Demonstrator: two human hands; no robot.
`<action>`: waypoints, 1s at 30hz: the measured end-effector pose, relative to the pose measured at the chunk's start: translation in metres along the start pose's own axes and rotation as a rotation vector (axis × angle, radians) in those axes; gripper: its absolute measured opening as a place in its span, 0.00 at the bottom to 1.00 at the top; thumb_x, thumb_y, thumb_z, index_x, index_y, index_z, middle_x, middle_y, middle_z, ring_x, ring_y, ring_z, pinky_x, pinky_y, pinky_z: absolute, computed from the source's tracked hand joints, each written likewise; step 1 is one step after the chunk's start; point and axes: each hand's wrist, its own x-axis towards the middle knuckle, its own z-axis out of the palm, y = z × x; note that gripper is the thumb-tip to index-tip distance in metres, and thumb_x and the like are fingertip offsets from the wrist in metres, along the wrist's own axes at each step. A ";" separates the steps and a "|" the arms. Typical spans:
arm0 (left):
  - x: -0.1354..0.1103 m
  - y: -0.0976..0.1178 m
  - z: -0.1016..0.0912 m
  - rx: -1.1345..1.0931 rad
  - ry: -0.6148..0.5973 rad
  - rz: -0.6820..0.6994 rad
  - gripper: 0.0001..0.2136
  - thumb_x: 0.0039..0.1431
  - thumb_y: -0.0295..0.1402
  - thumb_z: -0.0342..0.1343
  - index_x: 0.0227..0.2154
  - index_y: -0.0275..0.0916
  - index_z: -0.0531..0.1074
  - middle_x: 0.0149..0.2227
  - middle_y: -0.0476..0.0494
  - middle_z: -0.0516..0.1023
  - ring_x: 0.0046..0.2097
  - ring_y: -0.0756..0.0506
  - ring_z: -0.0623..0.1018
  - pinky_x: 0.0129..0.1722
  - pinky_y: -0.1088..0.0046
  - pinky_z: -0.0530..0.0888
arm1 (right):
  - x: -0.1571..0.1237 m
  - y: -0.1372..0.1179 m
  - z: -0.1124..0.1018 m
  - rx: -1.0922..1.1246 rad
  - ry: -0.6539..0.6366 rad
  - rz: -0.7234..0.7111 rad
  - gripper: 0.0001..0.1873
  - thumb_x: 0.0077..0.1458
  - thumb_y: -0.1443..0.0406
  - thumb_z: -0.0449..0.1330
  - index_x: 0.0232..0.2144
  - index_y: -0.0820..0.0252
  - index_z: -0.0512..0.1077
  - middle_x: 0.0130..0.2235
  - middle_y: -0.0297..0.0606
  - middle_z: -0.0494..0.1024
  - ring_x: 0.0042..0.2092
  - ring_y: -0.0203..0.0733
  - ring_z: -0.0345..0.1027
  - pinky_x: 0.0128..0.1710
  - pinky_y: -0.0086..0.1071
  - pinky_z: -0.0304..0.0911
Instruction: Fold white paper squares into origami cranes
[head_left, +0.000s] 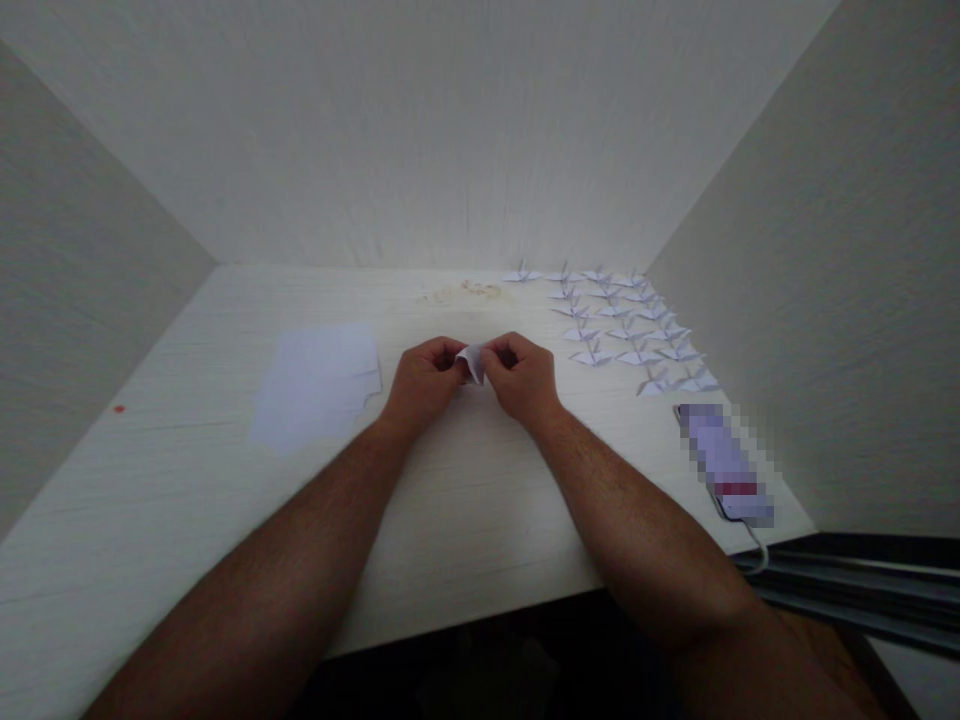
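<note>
Between my two hands, just above the middle of the table, is a small folded piece of white paper [472,362]. My left hand [429,378] pinches its left side between thumb and fingers. On the other side, my right hand [523,372] is closed on the right edge, with the thumb in front. Fingers cover much of the paper, so its exact folded shape cannot be made out. Several finished white paper cranes [637,355] stand in rows to the right of my hands.
Left of my hands lies a spread of white paper sheets [311,385]. A phone [720,460], blurred on its screen, rests at the right edge with a white cable [761,550]. Pale walls [450,130] close in the table [480,520]. A small red spot [119,409] marks the left side.
</note>
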 end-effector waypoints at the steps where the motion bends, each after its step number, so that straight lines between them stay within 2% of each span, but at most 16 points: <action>1: 0.000 0.000 0.000 0.002 -0.012 0.004 0.06 0.48 0.33 0.64 0.29 0.37 0.79 0.27 0.48 0.81 0.28 0.50 0.76 0.30 0.75 0.73 | 0.000 0.000 0.000 0.009 -0.002 0.006 0.09 0.53 0.59 0.61 0.26 0.58 0.73 0.24 0.31 0.75 0.27 0.34 0.66 0.30 0.30 0.62; 7: 0.001 -0.002 -0.001 -0.047 -0.022 -0.023 0.08 0.48 0.37 0.65 0.28 0.38 0.78 0.26 0.47 0.80 0.27 0.49 0.76 0.28 0.75 0.72 | 0.001 0.001 0.000 0.012 -0.020 0.035 0.10 0.52 0.57 0.62 0.27 0.58 0.74 0.24 0.31 0.76 0.27 0.34 0.66 0.30 0.30 0.62; 15: 0.001 -0.001 0.000 0.011 -0.003 -0.001 0.03 0.50 0.32 0.60 0.26 0.38 0.75 0.24 0.50 0.77 0.26 0.51 0.72 0.27 0.77 0.69 | 0.001 0.005 0.003 0.072 -0.092 0.051 0.10 0.52 0.57 0.63 0.27 0.58 0.73 0.24 0.30 0.75 0.25 0.33 0.66 0.28 0.29 0.61; 19: 0.001 -0.001 0.000 0.028 0.003 0.003 0.02 0.50 0.31 0.59 0.26 0.38 0.75 0.24 0.50 0.77 0.26 0.51 0.73 0.27 0.76 0.70 | 0.000 0.004 0.003 0.015 -0.067 0.015 0.09 0.51 0.58 0.63 0.28 0.57 0.72 0.25 0.31 0.76 0.27 0.33 0.67 0.30 0.30 0.63; 22: 0.003 -0.002 0.001 -0.020 0.035 -0.014 0.03 0.50 0.30 0.59 0.29 0.38 0.75 0.25 0.48 0.78 0.27 0.50 0.75 0.28 0.75 0.73 | -0.002 0.003 0.002 0.021 -0.027 -0.040 0.06 0.53 0.61 0.61 0.32 0.57 0.71 0.27 0.31 0.76 0.27 0.33 0.66 0.30 0.29 0.63; 24: 0.003 -0.003 0.001 -0.093 0.069 -0.044 0.09 0.48 0.28 0.60 0.35 0.38 0.75 0.27 0.48 0.79 0.28 0.49 0.76 0.29 0.74 0.75 | -0.003 0.001 0.000 0.012 -0.026 -0.095 0.05 0.52 0.64 0.59 0.34 0.56 0.70 0.29 0.31 0.75 0.28 0.33 0.66 0.30 0.29 0.63; 27: 0.004 -0.005 0.000 -0.183 0.100 -0.059 0.25 0.42 0.24 0.61 0.48 0.41 0.73 0.31 0.49 0.81 0.30 0.48 0.79 0.31 0.71 0.78 | -0.005 -0.001 0.000 -0.045 -0.091 -0.189 0.07 0.50 0.65 0.60 0.35 0.56 0.69 0.34 0.32 0.75 0.29 0.33 0.66 0.32 0.30 0.65; 29: 0.004 -0.006 0.000 -0.195 0.099 -0.039 0.28 0.40 0.23 0.62 0.50 0.43 0.72 0.32 0.49 0.81 0.31 0.47 0.80 0.33 0.70 0.79 | -0.005 -0.001 0.000 -0.105 -0.129 -0.236 0.10 0.50 0.63 0.63 0.36 0.57 0.70 0.37 0.34 0.75 0.30 0.32 0.65 0.32 0.30 0.64; 30: 0.004 -0.007 0.001 -0.194 0.100 -0.030 0.27 0.40 0.23 0.62 0.48 0.42 0.73 0.33 0.49 0.81 0.32 0.47 0.80 0.33 0.70 0.79 | -0.005 0.000 0.001 -0.138 -0.135 -0.254 0.11 0.50 0.62 0.63 0.37 0.57 0.70 0.38 0.35 0.75 0.30 0.32 0.65 0.32 0.30 0.64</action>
